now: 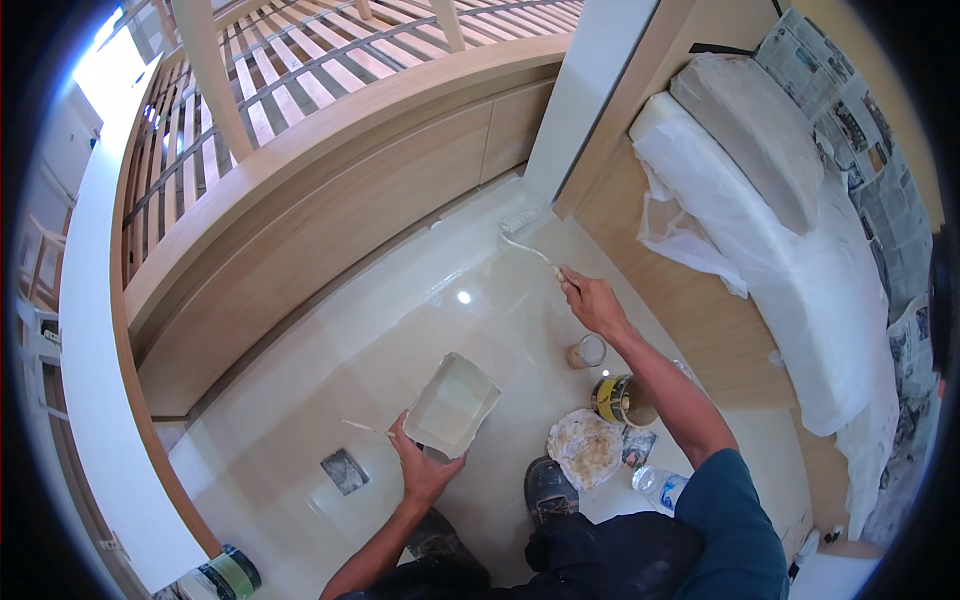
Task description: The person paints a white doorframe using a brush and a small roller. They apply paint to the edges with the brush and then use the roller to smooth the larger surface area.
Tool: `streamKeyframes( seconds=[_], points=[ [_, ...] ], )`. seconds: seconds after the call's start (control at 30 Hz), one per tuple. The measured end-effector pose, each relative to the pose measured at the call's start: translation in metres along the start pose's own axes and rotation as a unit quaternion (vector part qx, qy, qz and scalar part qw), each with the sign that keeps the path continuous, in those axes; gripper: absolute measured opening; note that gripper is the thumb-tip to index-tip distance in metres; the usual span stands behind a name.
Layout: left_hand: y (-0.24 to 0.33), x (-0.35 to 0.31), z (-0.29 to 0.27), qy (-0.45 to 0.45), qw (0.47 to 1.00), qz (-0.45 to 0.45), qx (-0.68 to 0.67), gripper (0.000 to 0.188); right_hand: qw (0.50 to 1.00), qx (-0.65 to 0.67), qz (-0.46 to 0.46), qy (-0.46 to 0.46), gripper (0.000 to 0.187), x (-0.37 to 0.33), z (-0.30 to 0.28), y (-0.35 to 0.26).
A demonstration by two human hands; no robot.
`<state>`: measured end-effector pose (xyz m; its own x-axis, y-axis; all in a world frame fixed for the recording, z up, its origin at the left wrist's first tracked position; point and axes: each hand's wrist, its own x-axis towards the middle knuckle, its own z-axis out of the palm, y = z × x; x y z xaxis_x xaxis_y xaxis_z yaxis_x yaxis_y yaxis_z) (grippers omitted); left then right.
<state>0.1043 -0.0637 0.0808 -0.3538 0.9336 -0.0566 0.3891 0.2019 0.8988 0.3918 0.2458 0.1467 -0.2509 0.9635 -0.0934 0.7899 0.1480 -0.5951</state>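
The paintbrush [527, 244], gripped in the right hand [590, 300], touches the floor at the white column's base [585, 100]. The left hand [425, 470] clasps a tilted paint tray [452, 405] (tilting further could spill paint onto the glossy floor [330, 370]).

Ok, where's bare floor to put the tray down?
Bare tile lies between the tray and the wooden bed base. Crowded right of the left hand: small cup, tin, rag, bottle.
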Motion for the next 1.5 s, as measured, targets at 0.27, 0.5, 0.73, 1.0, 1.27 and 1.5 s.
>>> streamKeyframes(
  seconds=[0.27,0.5,0.73,1.0,1.27,1.5],
  points=[
    [-0.001,-0.001,0.005,-0.023,1.0,-0.01,0.001,0.123,0.997,-0.009,-0.06,0.041,0.042,0.08,0.029,0.022],
    [-0.008,-0.003,0.002,-0.027,0.999,-0.018,0.01,0.123,1.0,0.004,-0.017,-0.016,0.043,0.094,0.023,0.03],
    [0.0,0.0,0.001,-0.031,0.999,-0.018,-0.01,0.122,0.999,0.017,0.026,-0.026,0.044,0.036,0.006,0.045],
    [0.002,0.0,0.007,-0.037,0.998,-0.041,-0.019,0.121,1.0,0.009,-0.012,-0.011,0.044,0.108,0.011,0.028],
    [-0.001,-0.002,0.004,-0.007,0.997,-0.028,-0.078,0.117,0.998,0.014,0.03,-0.05,0.043,0.06,0.001,0.036],
    [-0.012,0.0,0.006,-0.016,0.999,-0.015,-0.048,0.118,0.999,0.015,-0.031,0.012,0.041,0.015,-0.011,0.031]
  ],
)
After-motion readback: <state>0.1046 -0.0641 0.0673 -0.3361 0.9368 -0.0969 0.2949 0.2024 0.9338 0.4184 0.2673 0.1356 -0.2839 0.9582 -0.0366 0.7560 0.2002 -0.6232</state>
